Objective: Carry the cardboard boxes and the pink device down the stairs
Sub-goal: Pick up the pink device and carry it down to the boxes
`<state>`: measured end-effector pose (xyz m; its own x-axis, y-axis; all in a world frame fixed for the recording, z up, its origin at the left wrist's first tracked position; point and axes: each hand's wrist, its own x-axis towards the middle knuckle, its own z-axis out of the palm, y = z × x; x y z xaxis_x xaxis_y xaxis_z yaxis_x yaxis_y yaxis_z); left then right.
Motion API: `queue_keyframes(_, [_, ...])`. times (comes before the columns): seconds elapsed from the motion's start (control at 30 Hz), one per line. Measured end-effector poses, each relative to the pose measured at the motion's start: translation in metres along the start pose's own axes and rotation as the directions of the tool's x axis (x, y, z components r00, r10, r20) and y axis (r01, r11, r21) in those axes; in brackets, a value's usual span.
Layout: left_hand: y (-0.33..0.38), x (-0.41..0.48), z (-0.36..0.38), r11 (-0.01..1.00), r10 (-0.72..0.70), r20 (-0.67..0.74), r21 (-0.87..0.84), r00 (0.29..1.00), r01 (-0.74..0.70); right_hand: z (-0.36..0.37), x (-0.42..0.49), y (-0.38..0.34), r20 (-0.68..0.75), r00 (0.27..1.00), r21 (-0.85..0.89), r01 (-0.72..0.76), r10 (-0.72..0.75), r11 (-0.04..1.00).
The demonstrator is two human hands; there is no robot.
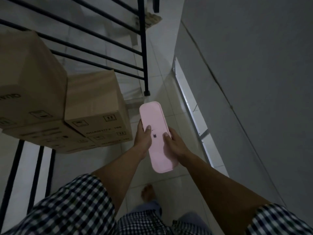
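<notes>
A long, flat pink device (pixel 156 131) with rounded ends is held above the tiled floor in the middle of the view. My left hand (pixel 143 137) grips its left edge, thumb on top. My right hand (pixel 174 144) grips its right edge, thumb near a small dark mark on the device. To the left, several brown cardboard boxes (pixel 94 106) are stacked on the floor against the railing, a taller one (pixel 28 80) at the far left.
A black metal railing (pixel 144 48) runs behind and left of the boxes, with a post foot (pixel 147 93) near the device's far end. A grey wall (pixel 254 65) closes the right side. White tiled floor (pixel 162 68) leads ahead. My bare foot (pixel 149 192) stands below the device.
</notes>
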<state>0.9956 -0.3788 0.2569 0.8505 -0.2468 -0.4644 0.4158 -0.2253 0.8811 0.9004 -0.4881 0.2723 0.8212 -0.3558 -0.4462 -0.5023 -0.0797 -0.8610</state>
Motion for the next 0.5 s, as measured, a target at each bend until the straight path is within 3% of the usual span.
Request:
queue_keyframes(0.27, [0.020,0.098,0.028,0.998,-0.016,-0.013,0.059,1.000,0.017,-0.011,0.122,-0.021,-0.035,0.998,0.064,-0.058,0.061,0.996])
queue_keyframes(0.5, [-0.008,0.182,0.058,0.993,-0.087,-0.146,0.063,0.985,0.097,-0.014,0.234,0.001,0.067,0.986,-0.005,-0.151,0.151,0.989])
